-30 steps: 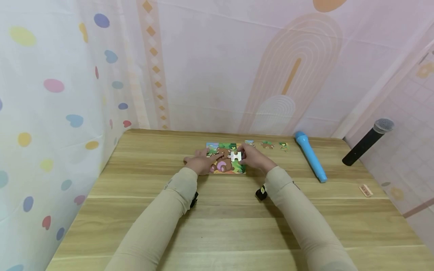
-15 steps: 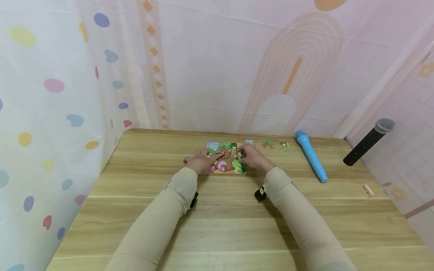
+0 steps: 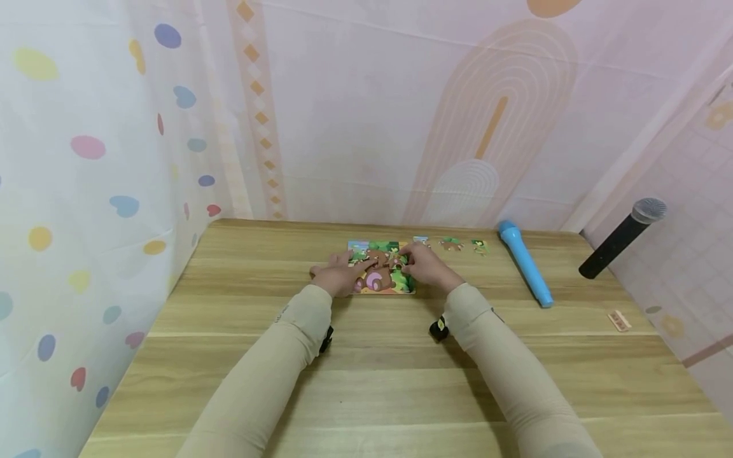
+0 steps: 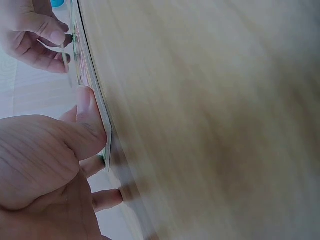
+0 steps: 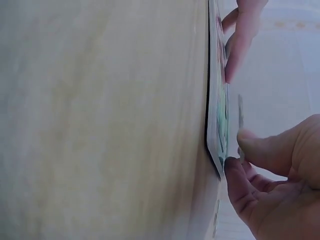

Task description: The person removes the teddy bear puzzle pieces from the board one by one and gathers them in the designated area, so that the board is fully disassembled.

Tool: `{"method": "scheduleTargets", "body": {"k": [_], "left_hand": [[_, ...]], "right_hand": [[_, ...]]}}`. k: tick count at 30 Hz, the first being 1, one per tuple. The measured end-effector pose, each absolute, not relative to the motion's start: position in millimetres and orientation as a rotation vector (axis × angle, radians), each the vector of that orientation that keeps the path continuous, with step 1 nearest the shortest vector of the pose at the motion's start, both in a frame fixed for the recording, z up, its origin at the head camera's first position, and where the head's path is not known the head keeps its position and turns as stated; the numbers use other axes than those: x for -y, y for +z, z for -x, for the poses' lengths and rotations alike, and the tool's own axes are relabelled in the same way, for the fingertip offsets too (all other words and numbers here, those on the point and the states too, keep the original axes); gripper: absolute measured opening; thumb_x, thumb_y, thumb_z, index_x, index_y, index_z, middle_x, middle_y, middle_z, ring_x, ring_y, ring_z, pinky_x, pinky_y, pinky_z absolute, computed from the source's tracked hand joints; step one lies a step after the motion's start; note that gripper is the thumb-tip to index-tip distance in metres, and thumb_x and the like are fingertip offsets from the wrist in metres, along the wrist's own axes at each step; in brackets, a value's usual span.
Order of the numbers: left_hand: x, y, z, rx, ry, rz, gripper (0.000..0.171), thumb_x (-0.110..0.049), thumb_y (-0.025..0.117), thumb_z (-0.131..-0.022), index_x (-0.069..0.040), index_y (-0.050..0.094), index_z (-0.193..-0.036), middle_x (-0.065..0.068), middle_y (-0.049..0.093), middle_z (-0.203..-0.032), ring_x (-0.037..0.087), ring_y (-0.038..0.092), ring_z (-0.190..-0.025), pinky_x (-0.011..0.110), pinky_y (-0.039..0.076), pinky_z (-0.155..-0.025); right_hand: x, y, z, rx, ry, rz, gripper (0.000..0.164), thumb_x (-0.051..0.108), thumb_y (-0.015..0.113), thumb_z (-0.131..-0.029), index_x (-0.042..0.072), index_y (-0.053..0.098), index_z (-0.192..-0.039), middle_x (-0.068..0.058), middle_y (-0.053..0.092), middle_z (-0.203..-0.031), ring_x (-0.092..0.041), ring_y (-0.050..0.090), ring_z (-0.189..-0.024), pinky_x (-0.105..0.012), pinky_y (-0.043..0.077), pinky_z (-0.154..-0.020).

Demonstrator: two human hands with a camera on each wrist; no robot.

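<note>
A jigsaw puzzle (image 3: 375, 281) with a brown bear picture lies in its thin tray near the back of the table. My left hand (image 3: 338, 277) rests over its left side, fingers extended onto the picture; the left wrist view has the thumb (image 4: 91, 122) lying along the tray's near edge. At the right side, my right hand (image 3: 428, 264) pinches a puzzle piece (image 5: 241, 111) between thumb and fingers. The right wrist view shows this piece edge-on, just off the picture's surface. From the head, its printed side faces up and overlaps the bear picture.
Loose puzzle pieces (image 3: 452, 244) lie behind and right of the puzzle. Farther right are a blue toy microphone (image 3: 525, 264), a black microphone (image 3: 621, 242) and a small pinkish tag (image 3: 619, 321). A patterned curtain (image 3: 355, 114) hangs along the table's back edge.
One second ago the piece in my right hand showed its white side; now its printed side shows. My left hand has stayed on the puzzle.
</note>
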State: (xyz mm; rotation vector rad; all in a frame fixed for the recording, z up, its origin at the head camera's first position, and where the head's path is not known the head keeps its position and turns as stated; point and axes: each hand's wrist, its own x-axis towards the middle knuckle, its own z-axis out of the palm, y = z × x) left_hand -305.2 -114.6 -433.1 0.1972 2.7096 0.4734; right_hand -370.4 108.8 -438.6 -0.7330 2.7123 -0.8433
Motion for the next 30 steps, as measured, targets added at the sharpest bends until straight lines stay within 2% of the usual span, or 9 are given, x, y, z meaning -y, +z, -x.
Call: {"method": "scheduleTargets", "body": {"k": [5, 10, 14, 18, 24, 30], "left_hand": [[114.8, -436.3, 308.6, -2.713, 0.473, -0.179, 0.07, -0.026, 0.053, -0.106, -0.039, 0.014, -0.163, 0.01, 0.005, -0.17, 0.04, 0.01, -0.152, 0.077, 0.016, -0.104], [113.7, -440.8, 312.8, -2.741, 0.35, -0.179, 0.075, -0.029, 0.058, -0.104, -0.03, 0.014, -0.165, 0.008, 0.004, -0.17, 0.037, 0.012, -0.152, 0.078, 0.025, -0.101], [114.3, -442.7, 313.7, -2.746, 0.325, -0.164, 0.081, -0.033, 0.061, -0.102, -0.02, 0.012, -0.165, 0.007, 0.002, -0.171, 0.037, 0.009, -0.153, 0.078, 0.026, -0.103], [115.2, -440.3, 313.1, -2.744, 0.317, -0.144, 0.079, -0.032, 0.059, -0.103, -0.012, 0.012, -0.164, 0.008, 0.002, -0.171, 0.036, 0.007, -0.154, 0.079, 0.025, -0.104], [115.2, -439.3, 312.2, -2.737, 0.325, -0.116, 0.078, -0.026, 0.054, -0.106, -0.005, 0.006, -0.163, 0.014, -0.001, -0.17, 0.036, 0.003, -0.155, 0.078, 0.022, -0.106], [115.0, -438.7, 311.3, -2.722, 0.323, -0.087, 0.085, -0.033, 0.056, -0.104, -0.001, 0.002, -0.162, 0.018, -0.004, -0.169, 0.034, -0.001, -0.156, 0.076, 0.02, -0.109]], "right_hand": [[-111.9, -436.0, 369.0, -2.7, -0.899, 0.682, 0.039, -0.007, 0.058, -0.098, -0.009, 0.054, -0.137, -0.025, 0.055, -0.129, -0.032, 0.057, -0.108, -0.041, 0.052, -0.09], [-122.5, -433.4, 367.5, -2.685, -0.967, 0.624, 0.043, -0.012, 0.052, -0.098, -0.005, 0.051, -0.141, -0.026, 0.049, -0.141, -0.039, 0.052, -0.126, -0.048, 0.045, -0.106], [-136.3, -432.3, 367.5, -2.68, -1.009, 0.571, 0.047, -0.016, 0.048, -0.097, -0.002, 0.052, -0.141, -0.024, 0.046, -0.144, -0.04, 0.051, -0.127, -0.049, 0.045, -0.105], [-153.0, -432.9, 373.2, -2.707, -1.01, 0.546, 0.049, -0.022, 0.046, -0.092, -0.003, 0.054, -0.137, -0.024, 0.048, -0.144, -0.041, 0.054, -0.124, -0.049, 0.048, -0.101], [-181.4, -431.5, 377.6, -2.741, -0.964, 0.464, 0.047, -0.018, 0.049, -0.094, -0.003, 0.053, -0.139, -0.024, 0.048, -0.143, -0.042, 0.053, -0.124, -0.051, 0.047, -0.1], [-210.6, -429.1, 380.0, -2.75, -0.942, 0.432, 0.044, -0.013, 0.05, -0.097, -0.006, 0.05, -0.141, -0.028, 0.044, -0.146, -0.046, 0.05, -0.126, -0.055, 0.044, -0.104]]}}
